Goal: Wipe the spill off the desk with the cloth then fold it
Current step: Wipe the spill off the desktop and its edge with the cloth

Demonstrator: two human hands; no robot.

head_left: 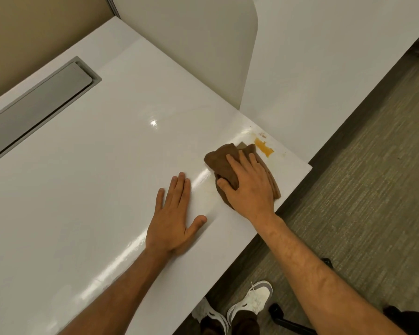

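Note:
A bunched brown cloth (221, 162) lies near the right corner of the white desk (94, 153). My right hand (248, 183) presses down on it, with the thumb tucked against its folds. Just beyond the cloth, an orange-yellow spill (263, 146) with small reddish specks stains the desk near its far right edge. A faint wet smear shows on the desk left of the cloth. My left hand (176, 216) rests flat on the desk with fingers spread, a short way left of the cloth, and holds nothing.
A grey cable-tray flap (41, 102) is set into the desk at the back left. A white divider panel (203, 49) stands behind the desk. The desk edge runs diagonally at right, above carpet (361, 189), my white shoes (252, 301) and a chair base (290, 320).

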